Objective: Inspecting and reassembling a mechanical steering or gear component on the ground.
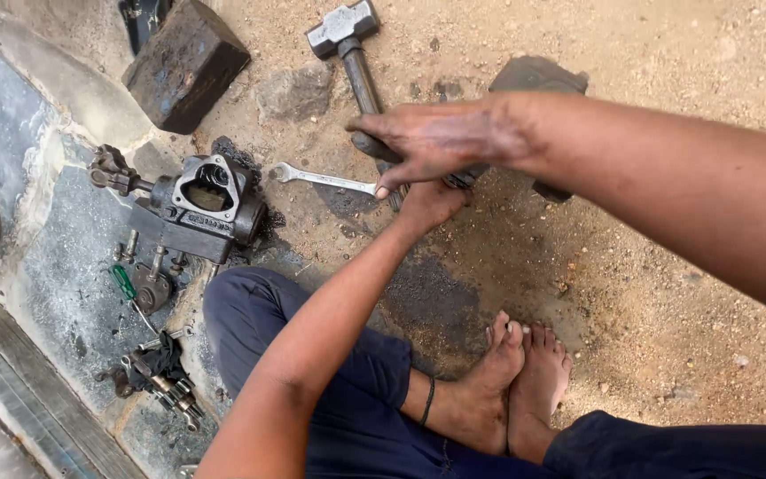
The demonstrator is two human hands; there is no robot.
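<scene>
I sit cross-legged on sandy ground. My right hand (436,142) reaches in from the right and its fingers curl over the dark grip of a sledge hammer (352,53), which lies with its steel head pointing away from me. One fingertip touches the end of a silver open-ended wrench (321,178) lying flat to the left. My left hand (432,204) comes up from below and sits right under the right hand, mostly hidden. I cannot see what it holds.
A greasy grey metal housing (206,206) stands on a concrete slab (64,293) at left, with loose bolts, a green-handled screwdriver (124,282) and small parts (166,377) nearby. A dark metal block (183,62), a stone (294,93) and a dark flat piece (538,75) lie further out.
</scene>
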